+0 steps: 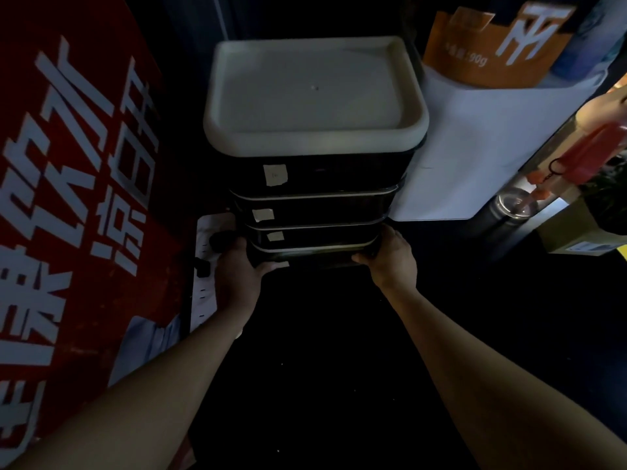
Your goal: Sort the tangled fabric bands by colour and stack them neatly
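A dark drawer unit [315,184] with a pale tray-like top [312,93] stands on the dark floor ahead of me. Small paper labels mark its drawer fronts. My left hand [237,273] grips the left end of the lowest drawer [312,254], thumb curled over its front edge. My right hand [390,257] grips the right end of the same drawer. No fabric bands show in this dim view; the drawer's inside is hidden.
A red banner with white lettering [68,198] leans at the left. A white power strip [207,276] with plugs lies beside the left hand. A white box [475,147], an orange pack [492,45] and a metal cup [515,205] crowd the right.
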The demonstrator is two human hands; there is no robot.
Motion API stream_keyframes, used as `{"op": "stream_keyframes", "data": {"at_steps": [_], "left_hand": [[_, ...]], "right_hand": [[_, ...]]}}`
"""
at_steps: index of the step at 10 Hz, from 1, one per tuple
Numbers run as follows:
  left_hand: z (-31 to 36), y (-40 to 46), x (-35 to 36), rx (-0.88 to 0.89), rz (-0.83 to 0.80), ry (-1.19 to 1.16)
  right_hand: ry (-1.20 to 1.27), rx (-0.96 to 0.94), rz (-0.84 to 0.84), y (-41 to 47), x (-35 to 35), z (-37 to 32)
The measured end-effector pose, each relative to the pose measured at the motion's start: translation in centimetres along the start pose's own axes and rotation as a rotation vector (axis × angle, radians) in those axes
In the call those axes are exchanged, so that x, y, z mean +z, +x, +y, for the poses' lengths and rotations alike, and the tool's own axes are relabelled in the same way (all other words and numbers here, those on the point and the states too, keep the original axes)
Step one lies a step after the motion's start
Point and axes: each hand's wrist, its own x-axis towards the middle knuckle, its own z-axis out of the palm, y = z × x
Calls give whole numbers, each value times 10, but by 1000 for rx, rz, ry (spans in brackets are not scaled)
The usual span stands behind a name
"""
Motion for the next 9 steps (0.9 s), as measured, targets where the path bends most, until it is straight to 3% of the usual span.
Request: {"op": "stream_keyframes", "data": {"at_steps": [5, 9], "left_hand": [[-5, 9, 5, -63, 64, -43], [7, -23, -11, -167, -129, -79]], "right_hand": [[-9, 79, 44, 5, 7, -2], [-137, -13, 23, -43, -16, -14]]}}
